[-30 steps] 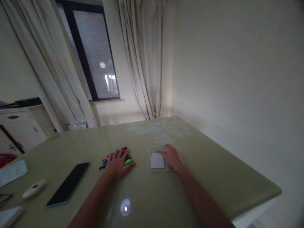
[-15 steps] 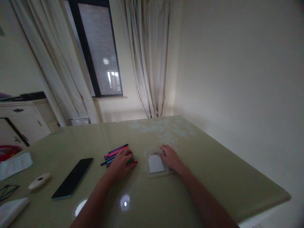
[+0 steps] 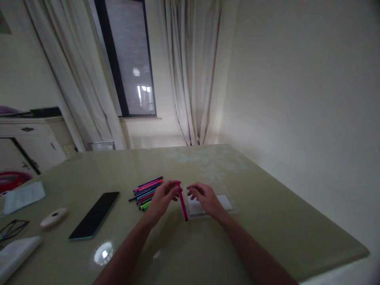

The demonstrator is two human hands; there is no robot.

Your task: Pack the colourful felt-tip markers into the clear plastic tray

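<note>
A magenta felt-tip pen (image 3: 183, 205) is pinched near its top end by my left hand (image 3: 164, 196), its dark lower end slanting down toward me. Just right of the pen, my right hand (image 3: 204, 198) hovers with loosely curled fingers and nothing visible in them. Beneath that hand lies a clear plastic case (image 3: 232, 210) with a white card (image 3: 225, 202) in it, partly covered by my fingers. Several coloured felt-tip pens (image 3: 148, 191) lie in a row behind and left of my left hand, some hidden by it.
A black phone (image 3: 94, 215) lies on the green-covered table (image 3: 267, 221) to the left. Beyond it are a white computer mouse (image 3: 54, 218), glasses (image 3: 14, 228), a pale blue face mask (image 3: 24, 196) and a white box-like object (image 3: 18, 253). A wall (image 3: 297, 118) stands along the right side.
My left hand has picked up the magenta pen from the row and moved right with it. My right hand has shifted slightly left. The camera view has shifted a little.
</note>
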